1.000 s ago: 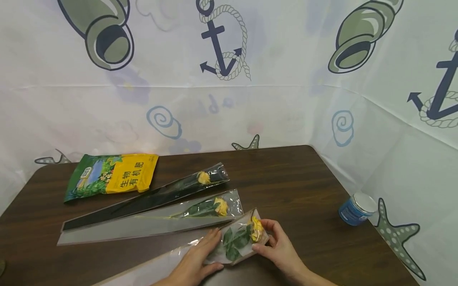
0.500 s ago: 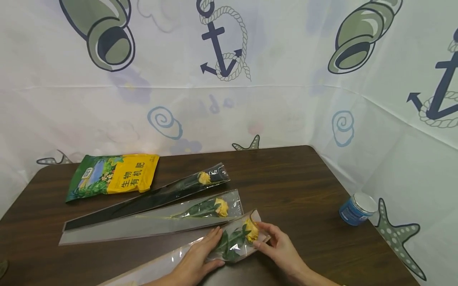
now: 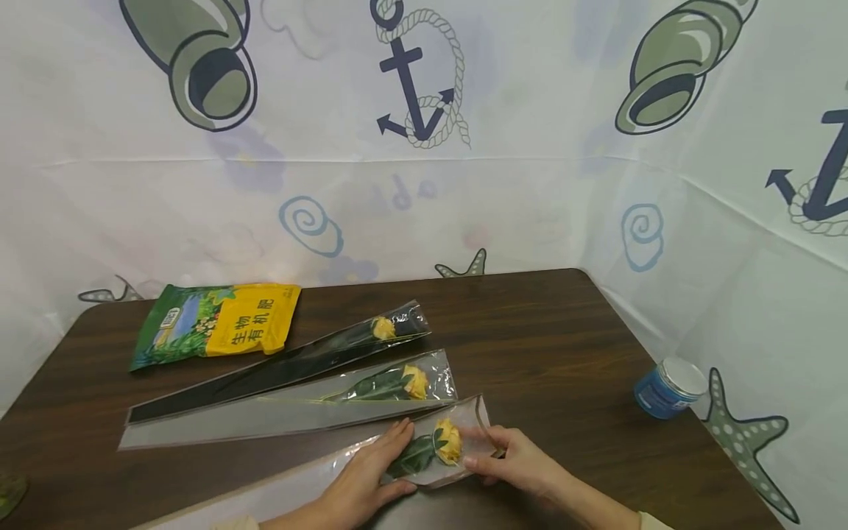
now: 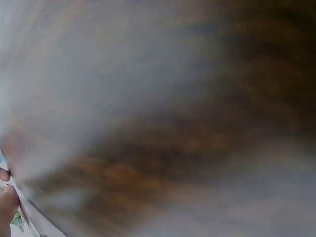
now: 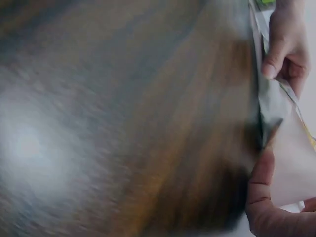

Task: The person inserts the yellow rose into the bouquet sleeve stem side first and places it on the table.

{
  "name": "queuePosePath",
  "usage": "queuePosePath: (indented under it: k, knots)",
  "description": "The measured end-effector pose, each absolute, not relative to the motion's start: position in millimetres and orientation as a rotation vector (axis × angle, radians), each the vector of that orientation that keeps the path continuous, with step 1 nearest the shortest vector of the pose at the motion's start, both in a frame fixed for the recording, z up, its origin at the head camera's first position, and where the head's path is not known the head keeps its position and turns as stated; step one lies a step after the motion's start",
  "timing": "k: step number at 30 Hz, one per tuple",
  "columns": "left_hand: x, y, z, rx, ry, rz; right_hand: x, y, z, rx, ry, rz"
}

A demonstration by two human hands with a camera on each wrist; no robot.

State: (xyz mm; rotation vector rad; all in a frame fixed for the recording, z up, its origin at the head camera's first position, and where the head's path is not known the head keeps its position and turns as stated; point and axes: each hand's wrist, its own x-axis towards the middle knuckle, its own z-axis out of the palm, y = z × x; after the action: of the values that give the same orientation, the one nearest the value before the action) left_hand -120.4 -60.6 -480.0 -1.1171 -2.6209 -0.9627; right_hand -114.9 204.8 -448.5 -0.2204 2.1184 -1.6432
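Note:
A yellow rose point(image 3: 448, 442) with green leaves lies in a long clear flower sleeve point(image 3: 265, 492) with a pale backing, nearest the front of the table. My left hand point(image 3: 367, 471) rests across the sleeve just below the bloom, fingers extended and thumb apart at the near edge. My right hand point(image 3: 520, 462) pinches the wide end of the sleeve between thumb and fingers, just right of the bloom. In the right wrist view, the thumb point(image 5: 260, 182) of that hand lies against the pale sleeve. The left wrist view is mostly blurred tabletop.
Two more sleeved yellow roses lie behind: a grey sleeve point(image 3: 232, 423) and a black sleeve point(image 3: 265, 383). A green and yellow fertilizer bag point(image 3: 218, 324) lies at the back left. At the right edge stands a blue tin point(image 3: 669, 388). A patterned white curtain point(image 3: 530, 206) hangs behind the table.
The rose has shifted left, farther from the sleeve's wide end. My right hand has moved slightly down at that end, while my left hand has stayed on the sleeve.

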Motion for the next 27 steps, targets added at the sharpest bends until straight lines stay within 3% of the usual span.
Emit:
queuePosePath:
  k: [12, 27]
  knots:
    - [-118, -79, -465, -1.103, -2.821, -0.927, -108, 217, -439, -0.171, 2.429, -1.618]
    - [-116, -98, -473, -1.234, -2.738, -0.763, -102, 232, -452, -0.648, 2.183, -1.58]
